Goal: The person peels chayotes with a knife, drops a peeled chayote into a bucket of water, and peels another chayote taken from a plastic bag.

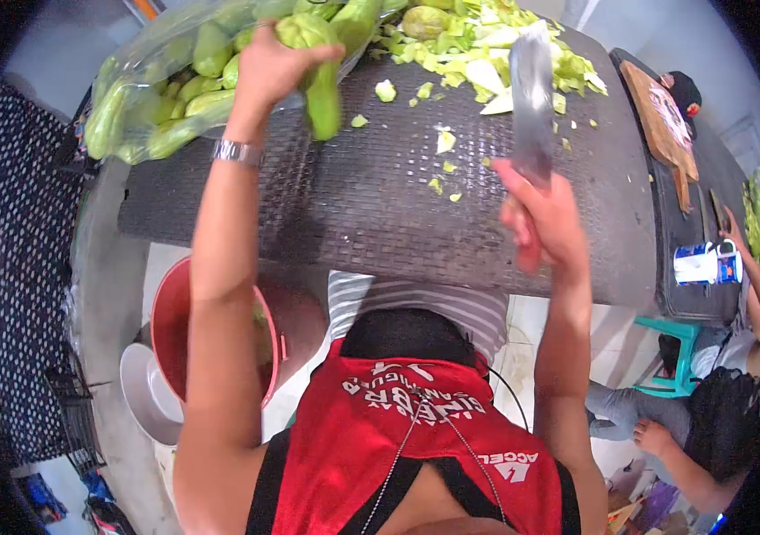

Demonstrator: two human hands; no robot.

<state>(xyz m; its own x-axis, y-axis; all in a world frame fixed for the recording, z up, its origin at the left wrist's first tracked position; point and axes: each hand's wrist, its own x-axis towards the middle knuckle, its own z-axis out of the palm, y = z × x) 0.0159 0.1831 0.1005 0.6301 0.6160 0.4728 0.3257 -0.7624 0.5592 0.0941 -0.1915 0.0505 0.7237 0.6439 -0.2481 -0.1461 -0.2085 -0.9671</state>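
My left hand (275,69), a metal watch on its wrist, is closed on a green chayote (321,94) at the back left of the table; motion blurs it. Beside and behind it lies a clear plastic bag (121,80) full of more chayotes (212,49). In my right hand (547,214) is a cleaver (533,98), gripped by its reddish handle with the broad blade pointing away from me. Past the blade, a heap of pale green peels and cut pieces (460,58) covers the far part of the table.
The dark woven tabletop (380,196) carries scattered scraps. A red bucket (170,312) and a white basin (143,392) stand below left. At right, another table holds a wooden cutting board (656,116) and a blue-and-white mug (708,265); a person (718,410) works there.
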